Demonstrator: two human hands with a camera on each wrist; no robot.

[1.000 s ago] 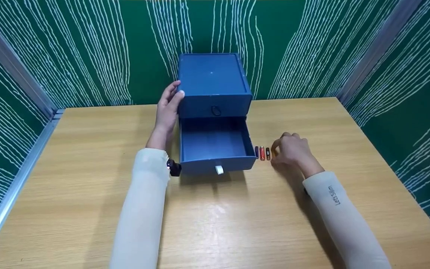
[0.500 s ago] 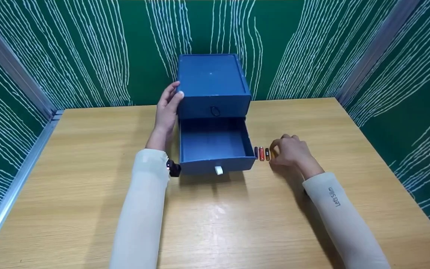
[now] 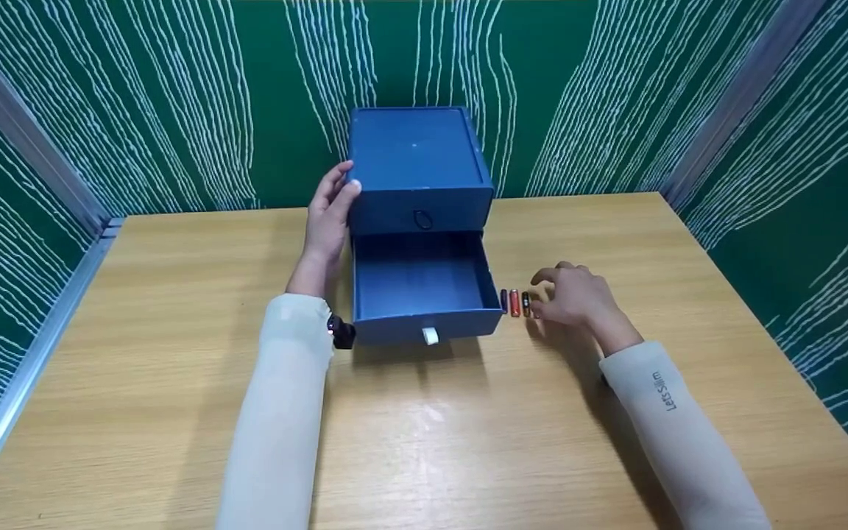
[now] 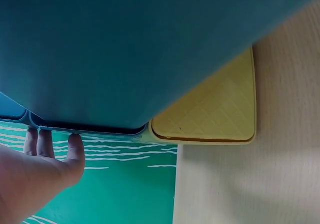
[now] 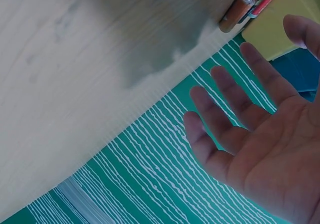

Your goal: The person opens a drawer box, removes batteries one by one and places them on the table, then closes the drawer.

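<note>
A blue drawer unit (image 3: 418, 147) stands at the back of the table, its middle drawer (image 3: 424, 287) pulled out and bare inside. My left hand (image 3: 328, 217) rests against the unit's left side, fingers and thumb along the edge. To the drawer's right, several small batteries lie in a row: a dark purple one (image 3: 503, 301), a red one (image 3: 514, 302), a black one (image 3: 526, 303) and an orange-brown one (image 5: 236, 13), mostly hidden in the head view. My right hand (image 3: 575, 294) hovers over the row's right end, fingers and thumb spread apart, holding nothing.
A yellow bottom section (image 4: 215, 108) lies beneath the blue drawers. The upper drawer (image 3: 387, 210) is closed and has a dark ring pull. Green walls with white lines (image 3: 578, 96) enclose the wooden table (image 3: 424, 442) at the back and sides.
My right thumb and fingers, earlier pinched around the orange-brown battery, have spread apart and let it go at the row's right end. My left hand has stayed against the unit.
</note>
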